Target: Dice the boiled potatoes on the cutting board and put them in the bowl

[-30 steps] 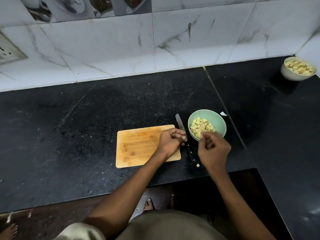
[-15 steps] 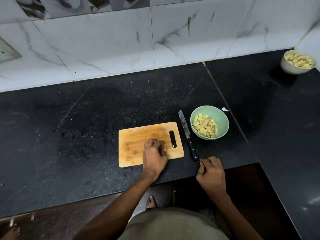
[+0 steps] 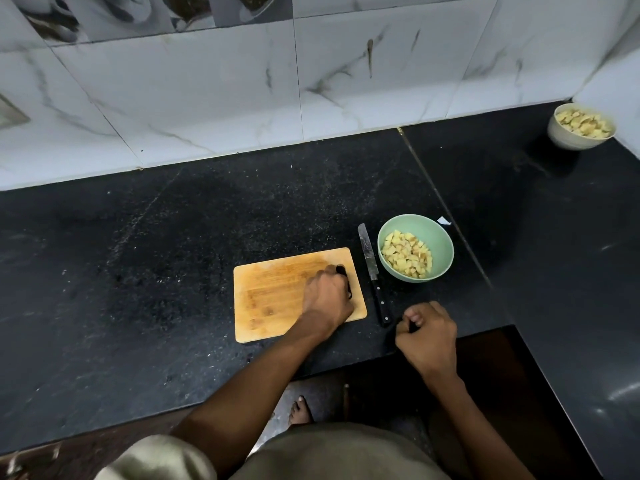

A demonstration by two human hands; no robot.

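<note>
Resting on the cutting board [image 3: 277,292], the left hand [image 3: 327,299] has fingers curled at its handle slot, grip unclear. Right hand [image 3: 427,336] is clenched, holding nothing visible. Diced potatoes [image 3: 407,254] sit in the green bowl [image 3: 440,237] beyond it; they're probably soft and crumbly, so better to scoop than pinch.

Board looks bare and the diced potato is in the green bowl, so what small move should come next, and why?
Probably lift the cutting board away: no potato shows on it, the diced potato sits in the green bowl, the knife lies untouched, and the left hand already rests at the board's handle slot.
</note>
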